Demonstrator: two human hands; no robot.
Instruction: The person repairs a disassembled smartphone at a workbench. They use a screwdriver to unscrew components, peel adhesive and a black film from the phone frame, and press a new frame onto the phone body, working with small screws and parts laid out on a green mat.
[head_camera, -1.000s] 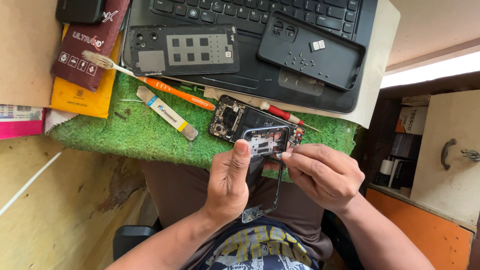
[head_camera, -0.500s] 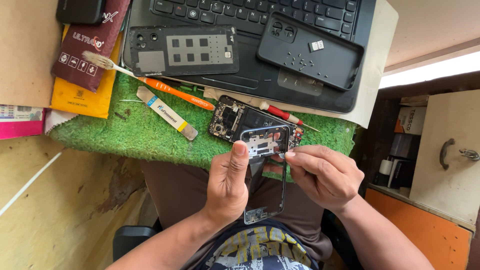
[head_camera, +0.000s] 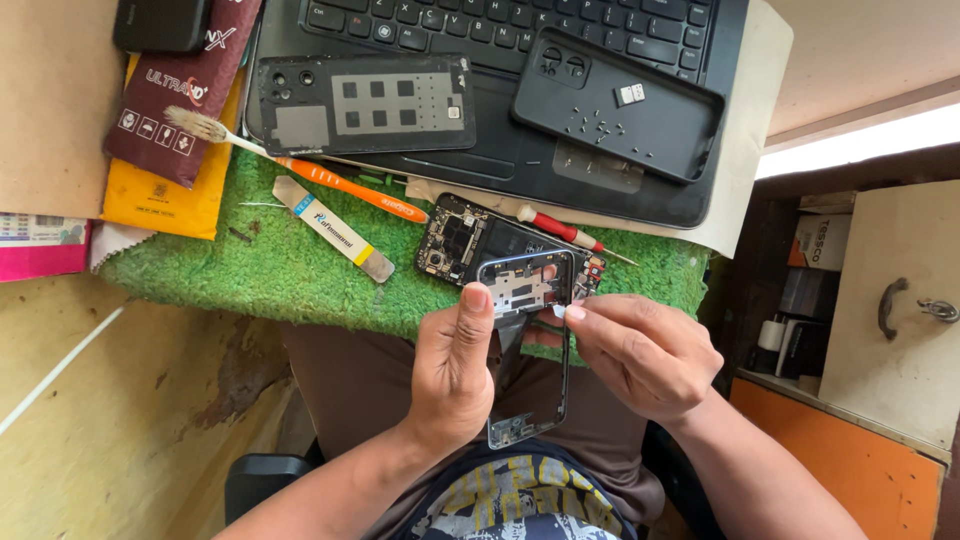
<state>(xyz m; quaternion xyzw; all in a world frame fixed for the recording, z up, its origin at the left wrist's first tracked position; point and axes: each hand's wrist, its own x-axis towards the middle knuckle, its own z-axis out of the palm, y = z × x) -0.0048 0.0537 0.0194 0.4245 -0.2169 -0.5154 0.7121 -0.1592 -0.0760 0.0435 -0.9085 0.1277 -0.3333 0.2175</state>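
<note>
I see my left hand (head_camera: 455, 370) gripping the phone frame (head_camera: 527, 345), my right hand (head_camera: 640, 350) pinching its edge; beyond them, a black case (head_camera: 615, 105) holds small screws (head_camera: 597, 127).

Left hand (head_camera: 455, 375) in closed grip, right hand (head_camera: 640, 350) fingertips pinched alongside.

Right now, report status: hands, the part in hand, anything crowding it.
Left hand grips the phone frame, thumb on its upper edge. Right hand pinches the frame's right edge with its fingers. Circuit board and red screwdriver lie just beyond on the green mat.
</note>
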